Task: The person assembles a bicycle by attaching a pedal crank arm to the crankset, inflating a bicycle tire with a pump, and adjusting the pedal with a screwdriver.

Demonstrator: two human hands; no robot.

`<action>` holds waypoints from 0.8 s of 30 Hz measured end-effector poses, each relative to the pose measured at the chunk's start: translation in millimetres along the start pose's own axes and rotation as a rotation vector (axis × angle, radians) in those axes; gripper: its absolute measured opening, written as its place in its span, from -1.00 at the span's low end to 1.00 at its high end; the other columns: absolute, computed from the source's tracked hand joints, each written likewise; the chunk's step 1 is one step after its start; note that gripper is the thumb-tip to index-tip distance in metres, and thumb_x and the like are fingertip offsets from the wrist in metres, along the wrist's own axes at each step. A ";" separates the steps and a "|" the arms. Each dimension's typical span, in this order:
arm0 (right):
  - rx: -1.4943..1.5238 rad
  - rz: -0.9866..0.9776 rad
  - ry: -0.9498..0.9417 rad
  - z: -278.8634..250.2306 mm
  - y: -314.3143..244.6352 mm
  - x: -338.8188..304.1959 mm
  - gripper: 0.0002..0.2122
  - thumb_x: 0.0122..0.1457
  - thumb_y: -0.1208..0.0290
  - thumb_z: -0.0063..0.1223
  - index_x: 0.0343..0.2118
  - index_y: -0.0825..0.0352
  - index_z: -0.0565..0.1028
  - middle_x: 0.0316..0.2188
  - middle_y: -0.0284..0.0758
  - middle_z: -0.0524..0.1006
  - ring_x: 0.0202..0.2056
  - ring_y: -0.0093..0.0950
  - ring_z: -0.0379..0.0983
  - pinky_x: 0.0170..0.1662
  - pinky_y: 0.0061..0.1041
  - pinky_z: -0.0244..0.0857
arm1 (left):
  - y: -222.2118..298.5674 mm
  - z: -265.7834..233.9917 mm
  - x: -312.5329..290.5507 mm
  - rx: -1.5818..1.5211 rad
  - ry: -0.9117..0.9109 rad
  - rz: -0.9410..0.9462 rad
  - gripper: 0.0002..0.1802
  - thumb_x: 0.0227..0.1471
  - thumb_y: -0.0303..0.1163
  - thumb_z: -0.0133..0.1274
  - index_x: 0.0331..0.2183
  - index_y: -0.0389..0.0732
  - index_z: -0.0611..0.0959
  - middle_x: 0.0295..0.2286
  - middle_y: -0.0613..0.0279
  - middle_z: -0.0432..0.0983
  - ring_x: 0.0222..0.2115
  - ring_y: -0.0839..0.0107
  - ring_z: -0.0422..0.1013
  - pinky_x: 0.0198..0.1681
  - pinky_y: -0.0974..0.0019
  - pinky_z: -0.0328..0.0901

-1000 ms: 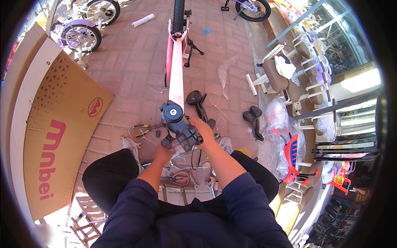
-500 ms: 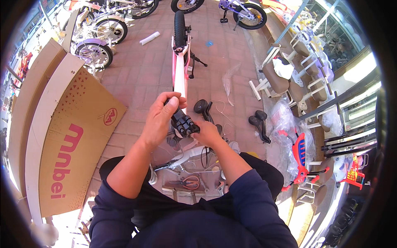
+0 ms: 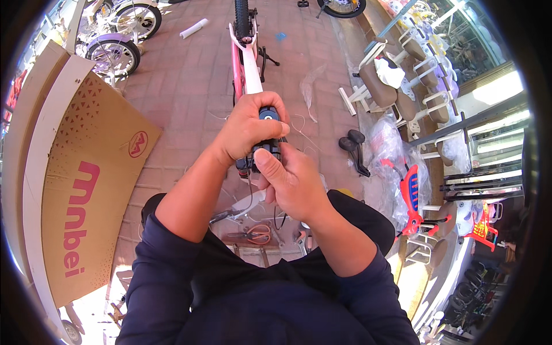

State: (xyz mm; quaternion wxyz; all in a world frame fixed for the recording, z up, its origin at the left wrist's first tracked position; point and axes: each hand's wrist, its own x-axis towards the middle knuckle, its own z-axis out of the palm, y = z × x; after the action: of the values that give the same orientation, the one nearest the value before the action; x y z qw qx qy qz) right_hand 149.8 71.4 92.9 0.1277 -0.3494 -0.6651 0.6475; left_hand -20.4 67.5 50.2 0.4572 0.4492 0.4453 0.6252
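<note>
The left hand (image 3: 250, 127) is closed over the top of a black stem (image 3: 268, 115), its thumb laid across the cap. The right hand (image 3: 296, 179) sits just below and to the right, thumb extended against a black clamp block (image 3: 266, 150); whether its fingers grip the block or merely brace it cannot be determined. A thin black cable (image 3: 251, 190) hangs below the block. The stem is directly between the hands, at the near end of a pink-and-white bicycle frame (image 3: 249, 72), whose long axis runs straight away from the person to a black tyre (image 3: 242, 20). The left hand is the nearer of the two to the frame tube. The surface is red brick paving (image 3: 178, 115). Orange-handled scissors (image 3: 258, 234) and an adjustable wrench (image 3: 301, 240) lie near the person's lap, beyond a white part (image 3: 244, 204) partly hidden by the cable. A large cardboard box (image 3: 103, 184) stands to the left; to the right are clear plastic wrapping (image 3: 385, 144), a red-and-blue item (image 3: 412, 195) and brown-padded seats (image 3: 382, 80). Other bicycles (image 3: 113, 54) stand at upper left.
</note>
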 end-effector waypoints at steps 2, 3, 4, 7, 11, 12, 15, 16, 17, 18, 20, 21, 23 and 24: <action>-0.007 -0.036 0.017 -4.3 5.1 -1.0 -0.43 0.23 -0.18 0.04 -0.35 0.44 0.45 -0.66 -0.35 0.48 -0.63 -0.58 0.44 -0.53 -0.54 0.30 | 0.3 4.0 8.3 0.016 -0.092 -0.047 -0.83 -0.19 -0.44 0.22 -0.49 -0.25 0.56 -0.51 0.36 0.48 -0.50 0.59 0.35 -0.42 0.44 0.29; -0.010 -0.054 0.024 -6.8 7.4 -0.9 -0.43 0.22 -0.17 0.06 -0.34 0.43 0.45 -0.65 -0.35 0.48 -0.63 -0.58 0.44 -0.53 -0.54 0.30 | 1.6 4.7 6.4 0.025 -0.085 -0.040 -0.83 -0.17 -0.43 0.22 -0.47 -0.24 0.56 -0.49 0.37 0.48 -0.48 0.60 0.36 -0.41 0.44 0.30; -0.016 -0.055 -0.033 -12.7 8.4 -0.1 -0.43 0.22 -0.17 0.06 -0.34 0.43 0.46 -0.65 -0.36 0.48 -0.62 -0.59 0.44 -0.52 -0.55 0.30 | 1.5 6.3 5.8 0.006 -0.068 -0.036 -0.83 -0.16 -0.43 0.22 -0.47 -0.24 0.56 -0.49 0.37 0.48 -0.48 0.61 0.36 -0.40 0.44 0.30; -0.007 -0.003 -0.229 -45.6 13.1 3.9 -0.46 0.21 -0.13 0.10 -0.38 0.43 0.50 -0.64 -0.40 0.50 -0.59 -0.62 0.45 -0.52 -0.58 0.29 | -1.5 2.0 0.3 -0.035 -0.052 -0.025 -0.80 -0.11 -0.39 0.22 -0.38 -0.23 0.58 -0.42 0.37 0.50 -0.41 0.60 0.38 -0.32 0.44 0.32; -0.312 0.449 -0.371 -136.0 76.0 28.3 -0.62 0.25 0.07 0.08 -0.43 0.38 0.57 -0.60 -0.34 0.57 -0.61 -0.56 0.50 -0.60 -0.58 0.28 | -1.3 3.4 -8.0 -0.040 0.066 0.005 -0.67 -0.03 -0.30 0.24 -0.21 -0.22 0.59 -0.31 0.34 0.52 -0.29 0.57 0.38 -0.18 0.44 0.30; -0.383 0.582 -0.331 -152.9 118.9 36.3 -0.65 0.24 0.12 0.06 -0.43 0.37 0.58 -0.59 -0.34 0.59 -0.61 -0.54 0.51 -0.61 -0.59 0.27 | -1.7 5.6 -8.7 -0.033 0.107 0.003 -0.67 -0.02 -0.29 0.23 -0.20 -0.22 0.60 -0.30 0.35 0.52 -0.29 0.57 0.38 -0.18 0.45 0.30; -0.616 0.943 -0.185 -153.1 241.5 53.4 -0.70 0.17 0.23 0.05 -0.53 0.38 0.59 -0.58 -0.31 0.62 -0.61 -0.50 0.54 -0.62 -0.55 0.30 | 2.2 5.8 -9.3 0.027 0.185 -0.006 -0.66 0.04 -0.24 0.19 -0.17 -0.23 0.60 -0.28 0.35 0.51 -0.30 0.58 0.36 -0.19 0.47 0.29; -0.744 0.888 -0.178 -147.1 291.4 52.0 -0.70 0.09 0.28 0.03 -0.64 0.39 0.60 -0.56 -0.22 0.62 -0.60 -0.45 0.56 -0.61 -0.47 0.35 | 3.4 5.9 -10.4 -0.016 0.179 0.001 -0.66 0.06 -0.24 0.18 -0.18 -0.25 0.59 -0.31 0.32 0.51 -0.33 0.58 0.39 -0.22 0.46 0.32; -0.873 0.778 -0.266 -154.1 362.9 46.2 -0.69 0.05 0.32 0.05 -0.71 0.39 0.60 -0.56 -0.10 0.61 -0.54 -0.29 0.60 -0.51 -0.34 0.44 | 10.3 11.6 -9.3 -0.050 0.165 -0.034 -0.66 0.07 -0.25 0.18 -0.18 -0.27 0.59 -0.31 0.29 0.51 -0.35 0.56 0.42 -0.22 0.45 0.33; -1.005 0.625 -0.200 -145.5 411.9 41.3 -0.71 0.09 0.30 0.05 -0.61 0.42 0.61 -0.50 -0.05 0.61 -0.44 -0.19 0.60 -0.38 -0.28 0.46 | 15.5 14.2 -10.9 -0.078 0.171 -0.074 -0.66 0.07 -0.25 0.17 -0.19 -0.30 0.59 -0.31 0.26 0.51 -0.37 0.55 0.44 -0.22 0.44 0.35; -1.081 0.569 -0.041 -123.0 466.5 34.4 -0.74 0.12 0.29 0.07 -0.39 0.44 0.60 -0.36 0.02 0.61 -0.26 -0.09 0.59 -0.19 -0.20 0.47 | 17.8 14.0 -14.3 -0.030 0.205 -0.063 -0.66 0.08 -0.27 0.17 -0.19 -0.33 0.59 -0.30 0.22 0.50 -0.40 0.51 0.47 -0.20 0.41 0.38; -1.017 0.661 0.034 -109.2 468.6 38.5 -0.73 0.10 0.30 0.09 -0.28 0.43 0.58 -0.27 0.02 0.60 -0.18 -0.09 0.57 -0.13 -0.18 0.45 | 14.3 9.8 -18.3 0.000 0.203 -0.056 -0.63 0.06 -0.27 0.17 -0.18 -0.35 0.59 -0.28 0.19 0.51 -0.32 0.47 0.47 -0.15 0.39 0.35; -0.923 0.725 0.175 -87.5 474.0 37.4 -0.70 0.13 0.32 0.07 -0.14 0.40 0.52 -0.16 0.00 0.58 -0.09 -0.06 0.55 -0.06 -0.14 0.43 | 9.0 3.4 -21.3 0.101 0.204 0.001 -0.56 0.00 -0.22 0.21 -0.17 -0.36 0.59 -0.23 0.08 0.50 -0.18 0.39 0.43 -0.05 0.33 0.29; -0.891 0.694 0.243 -80.2 478.8 34.5 -0.72 0.17 0.34 0.03 -0.11 0.37 0.48 -0.14 -0.01 0.56 -0.09 -0.04 0.54 -0.06 -0.11 0.43 | 10.8 2.8 -23.5 0.128 0.210 -0.005 -0.54 -0.03 -0.21 0.23 -0.17 -0.37 0.59 -0.21 0.05 0.50 -0.14 0.36 0.42 -0.02 0.31 0.27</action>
State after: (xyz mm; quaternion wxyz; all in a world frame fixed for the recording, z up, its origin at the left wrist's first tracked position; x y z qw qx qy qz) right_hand 318.1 115.5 -361.7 -0.1760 -0.6390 -0.7007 0.2642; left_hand -15.3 43.0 57.6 0.3802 0.4084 0.5306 0.6381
